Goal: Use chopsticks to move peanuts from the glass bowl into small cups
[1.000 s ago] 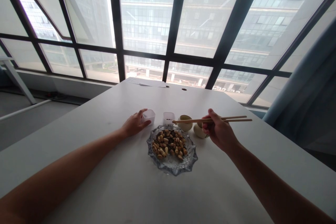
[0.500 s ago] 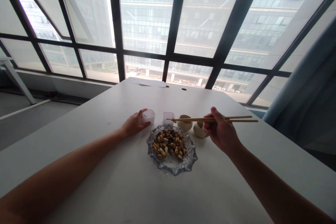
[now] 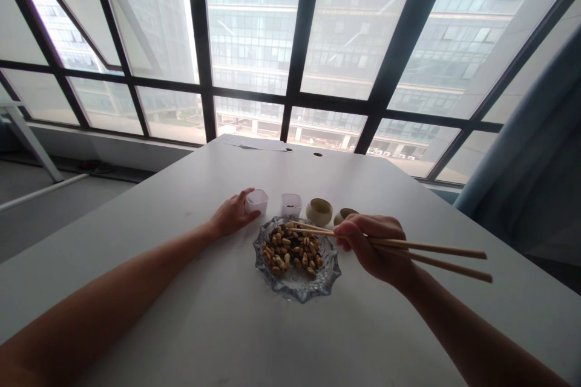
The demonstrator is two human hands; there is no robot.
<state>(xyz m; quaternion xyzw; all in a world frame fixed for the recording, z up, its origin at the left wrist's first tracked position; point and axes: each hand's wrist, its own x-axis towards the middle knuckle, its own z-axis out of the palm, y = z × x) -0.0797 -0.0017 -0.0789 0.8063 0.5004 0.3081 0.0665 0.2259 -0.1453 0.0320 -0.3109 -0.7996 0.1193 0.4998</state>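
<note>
My left hand (image 3: 232, 215) has its thumb and fingers around the near-left side of a small clear plastic cup (image 3: 258, 202) standing on the table. A pair of wooden chopsticks (image 3: 431, 248) is gripped in my right hand (image 3: 379, 243). Their tips, slightly apart, are over the far side of a scalloped glass bowl (image 3: 333, 275). Tan nuts in shells (image 3: 281, 259) and dark striped seeds lie in that bowl. Behind it, a second plastic cup (image 3: 291, 198) holds a few dark bits. Whether the tips touch a nut or seed is hard to tell.
Two small beige round cups stand right of the plastic ones; my right hand partly hides the right cup (image 3: 345, 214), not the left cup (image 3: 319, 212). Paper (image 3: 254, 143) lies at the white table's (image 3: 190, 308) far end, before tall windows. A blue curtain (image 3: 521, 151) hangs right.
My right hand has come nearer and lower, bringing the chopstick tips from the second plastic cup to over the glass bowl. A small piece at the tips is gone. My left hand has stayed put.
</note>
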